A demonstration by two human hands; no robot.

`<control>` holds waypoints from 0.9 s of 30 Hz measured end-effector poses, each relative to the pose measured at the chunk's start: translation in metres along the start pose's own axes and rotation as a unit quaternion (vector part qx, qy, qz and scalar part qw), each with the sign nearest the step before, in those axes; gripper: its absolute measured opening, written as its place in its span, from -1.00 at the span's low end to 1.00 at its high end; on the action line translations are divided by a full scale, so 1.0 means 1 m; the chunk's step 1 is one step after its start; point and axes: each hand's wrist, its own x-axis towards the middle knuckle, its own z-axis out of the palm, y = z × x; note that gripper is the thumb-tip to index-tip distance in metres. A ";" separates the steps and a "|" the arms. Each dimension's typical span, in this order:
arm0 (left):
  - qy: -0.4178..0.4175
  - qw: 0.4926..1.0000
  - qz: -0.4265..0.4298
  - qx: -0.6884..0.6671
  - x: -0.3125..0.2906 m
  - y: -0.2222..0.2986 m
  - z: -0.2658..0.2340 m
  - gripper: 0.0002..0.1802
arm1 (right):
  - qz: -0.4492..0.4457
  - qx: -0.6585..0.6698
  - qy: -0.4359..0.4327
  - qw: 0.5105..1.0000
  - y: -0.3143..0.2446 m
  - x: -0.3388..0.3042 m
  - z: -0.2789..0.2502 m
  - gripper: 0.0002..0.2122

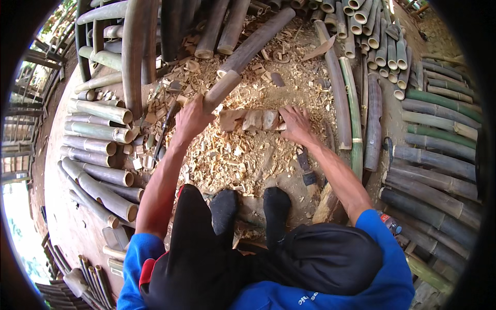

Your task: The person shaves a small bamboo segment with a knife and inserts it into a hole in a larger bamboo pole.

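Observation:
My left hand [192, 120] is closed at the near end of a bamboo pole [258, 39], which slants away to the far right. The pole's near section [222, 90] looks paler and narrower, as if shaved down. Just below it, a notched wooden block [253, 120] lies crosswise on the shavings. Gripping this block's right end is my right hand [297, 125], its fingertips over the top; part of the grip is hidden. Beside my left wrist lies a long, dark, narrow tool [165, 126], its kind unclear.
Pale wood shavings [227, 155] cover the ground before my feet. Cut bamboo lengths [98, 132] are stacked at left, with more bamboo tubes [382, 41] at the far right and long poles [434, 181] along the right. A plastic bottle [390, 223] is near my right elbow.

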 end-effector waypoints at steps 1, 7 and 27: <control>-0.007 0.998 0.024 0.055 0.011 0.005 -0.001 0.00 | -0.030 -0.006 -0.025 0.999 0.002 -0.001 -0.001 -0.11; 0.198 0.960 0.187 0.060 -0.006 -0.005 0.047 0.01 | -0.156 -0.019 0.060 0.986 -0.036 -0.054 -0.005 -0.27; 0.069 0.976 0.130 0.159 -0.307 -0.073 0.131 -0.13 | 0.337 0.105 0.092 0.931 0.068 -0.362 0.010 -0.35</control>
